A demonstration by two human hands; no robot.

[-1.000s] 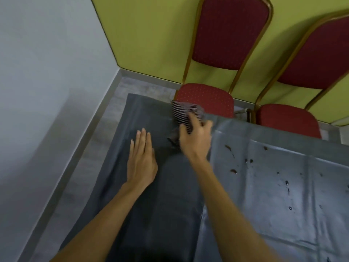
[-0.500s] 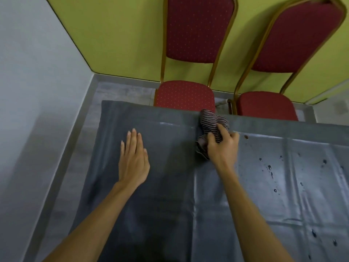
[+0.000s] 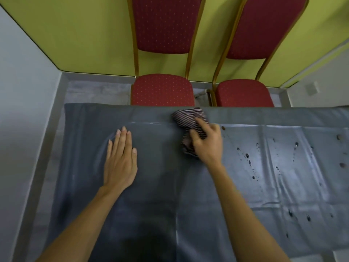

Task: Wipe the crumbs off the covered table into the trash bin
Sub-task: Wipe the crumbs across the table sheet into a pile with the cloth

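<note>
So closest to the camera you've got 2 bare forearms reaching out over the worktop (image 3: 151,214), which is covered in a shiny dark grey sheet with fold creases in it. Using the striped cloth (image 3: 188,120) as the landmark: the left hand (image 3: 120,159) lies flat on the cover well to the left of the cloth and a bit nearer the camera, palm down, fingers straight and together, gripping nothing. The right hand (image 3: 206,144) sits right on the near side of the cloth, fingers curled over it and clutching it, pressing it onto the cover. The cloth itself is bunched up, dark with thin pale stripes, and sits close to the far edge of the worktop. To the right of the cloth there's a scatter of crumbs (image 3: 247,156), small dark specks and a few brownish bits, spread across the cover out toward the right edge of the view, with 1 brownish bit (image 3: 223,128) just beside the right hand. The patch left of the cloth looks clean. Past the cloth, beyond the far edge, stand 2 red padded chairs with gold frames, the left chair (image 3: 162,89) and the right chair (image 3: 243,93), both backed against a yellow-green wall (image 3: 85,35). Can't spot any bin in this shot.
</note>
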